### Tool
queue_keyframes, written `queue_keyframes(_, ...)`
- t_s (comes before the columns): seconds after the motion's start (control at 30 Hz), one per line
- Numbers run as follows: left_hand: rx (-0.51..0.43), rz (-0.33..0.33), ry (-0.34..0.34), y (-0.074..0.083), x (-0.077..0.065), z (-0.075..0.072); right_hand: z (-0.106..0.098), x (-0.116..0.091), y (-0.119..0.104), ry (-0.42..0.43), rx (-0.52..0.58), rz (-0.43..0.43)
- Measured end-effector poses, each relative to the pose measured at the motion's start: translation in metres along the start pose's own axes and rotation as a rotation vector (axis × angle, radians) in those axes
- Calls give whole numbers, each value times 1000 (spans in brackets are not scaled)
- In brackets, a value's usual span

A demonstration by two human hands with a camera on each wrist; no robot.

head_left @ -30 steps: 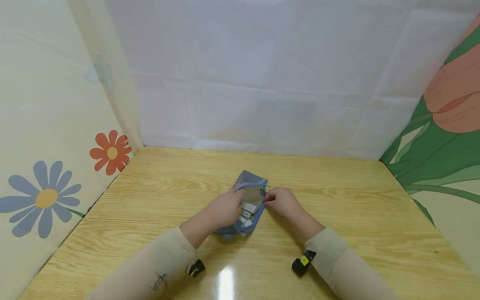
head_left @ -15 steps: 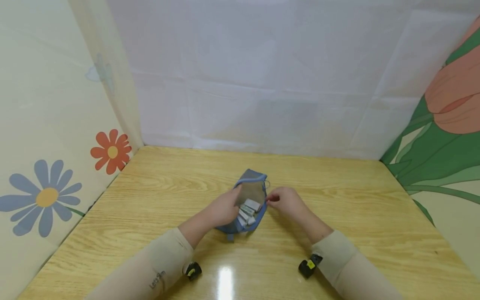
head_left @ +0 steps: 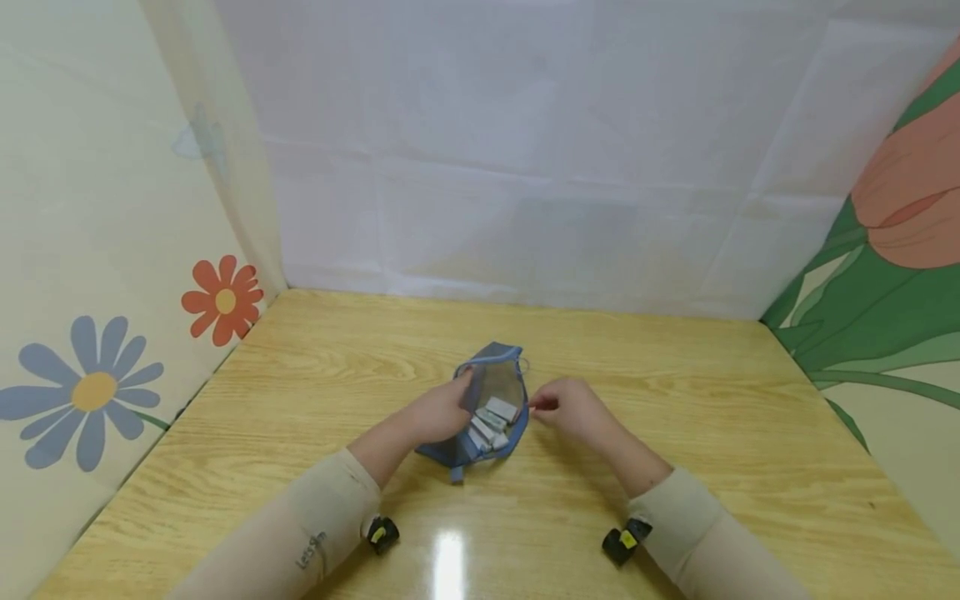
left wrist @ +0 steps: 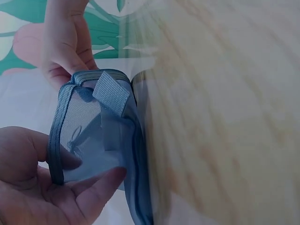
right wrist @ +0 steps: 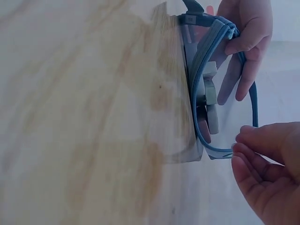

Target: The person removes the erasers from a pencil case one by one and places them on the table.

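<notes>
A blue mesh zipper pouch (head_left: 491,359) lies unzipped on the table, its mouth spread wide. Several small whitish blocks (head_left: 500,408) lie inside it; their exact kind is unclear. My left hand (head_left: 437,410) grips the pouch's left rim, with thumb and fingers on either side of the mesh in the left wrist view. At the opposite end of the mouth, my right hand (right wrist: 267,164) pinches the zipper edge between thumb and index finger. A fabric tab (left wrist: 111,93) sticks out from the pouch's near end, and a thin loop (head_left: 524,365) hangs at its far corner.
The wood-grain table (head_left: 675,400) stretches out around the pouch. A white cloth (head_left: 525,167) hangs behind it, and flower-printed panels (head_left: 93,208) stand at both sides. Black wrist cameras (head_left: 381,535) sit on both cuffs.
The pouch's mouth has spread wider, exposing more of the blocks. My left hand has shifted slightly left with its rim, while the right wrist has swung a little outward.
</notes>
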State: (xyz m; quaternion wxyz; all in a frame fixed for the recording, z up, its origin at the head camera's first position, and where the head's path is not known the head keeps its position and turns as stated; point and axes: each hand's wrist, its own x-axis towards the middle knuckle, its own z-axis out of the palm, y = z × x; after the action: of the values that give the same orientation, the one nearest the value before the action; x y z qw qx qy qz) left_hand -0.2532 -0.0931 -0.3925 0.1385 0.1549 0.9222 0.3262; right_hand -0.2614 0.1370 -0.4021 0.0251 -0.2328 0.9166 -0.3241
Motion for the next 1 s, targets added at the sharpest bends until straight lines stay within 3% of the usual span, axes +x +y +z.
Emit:
queue_keyframes(0.43,26,49,-28,-12,1,0,4,-3,-4,4,41,-2)
queue_keyframes(0.6,-9,23,-70,-13,1,-1,6,-3,-4,19,46,11)
queue_keyframes(1.0,2,7,-68,-10,2,-1,9,0,-8,44,53,106)
